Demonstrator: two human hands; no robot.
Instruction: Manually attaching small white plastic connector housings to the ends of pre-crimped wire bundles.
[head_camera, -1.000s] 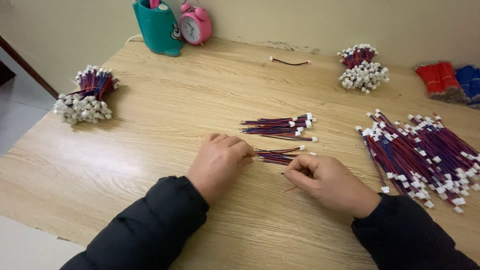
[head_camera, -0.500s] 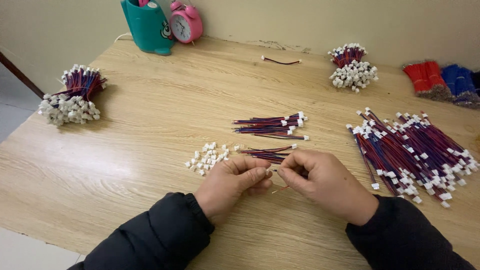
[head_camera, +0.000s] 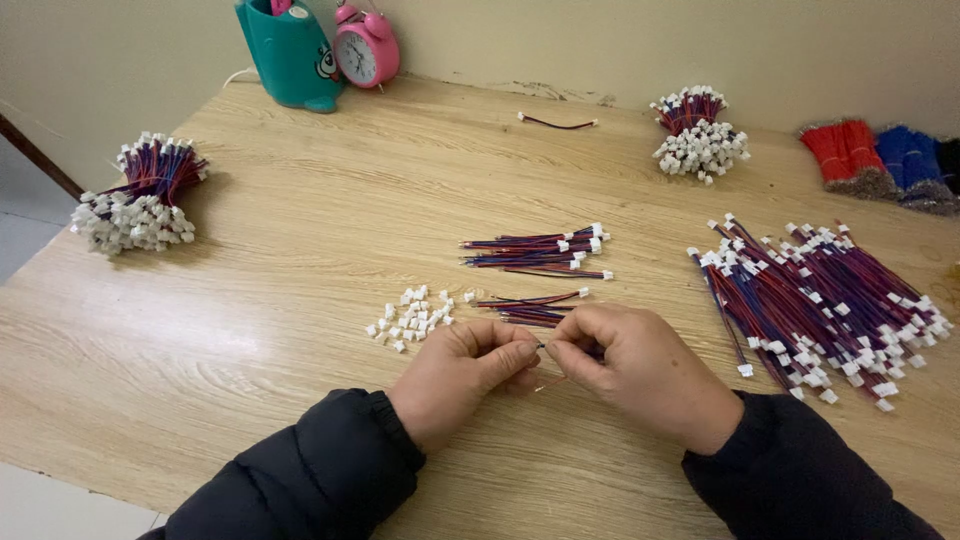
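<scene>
My left hand (head_camera: 458, 370) and my right hand (head_camera: 630, 368) meet fingertip to fingertip over the wooden table (head_camera: 300, 250), pinching the ends of a thin red and blue wire (head_camera: 548, 378) between them. What the left fingertips hold is hidden. A small heap of white plastic connectors (head_camera: 412, 316) lies just left of my left hand. A few short wires (head_camera: 530, 306) lie right behind my fingers, and a neater bunch of wires with white ends (head_camera: 540, 252) sits further back.
A big loose pile of wires with connectors (head_camera: 820, 300) spreads at the right. Bound bundles sit at far left (head_camera: 135, 200) and back right (head_camera: 698, 135). Red and blue wire bunches (head_camera: 880, 160), a teal holder (head_camera: 290, 55) and a pink alarm clock (head_camera: 365, 48) line the back.
My left hand drew back from the short wires, uncovering the white connectors, and closed against my right hand. The view shifted slightly.
</scene>
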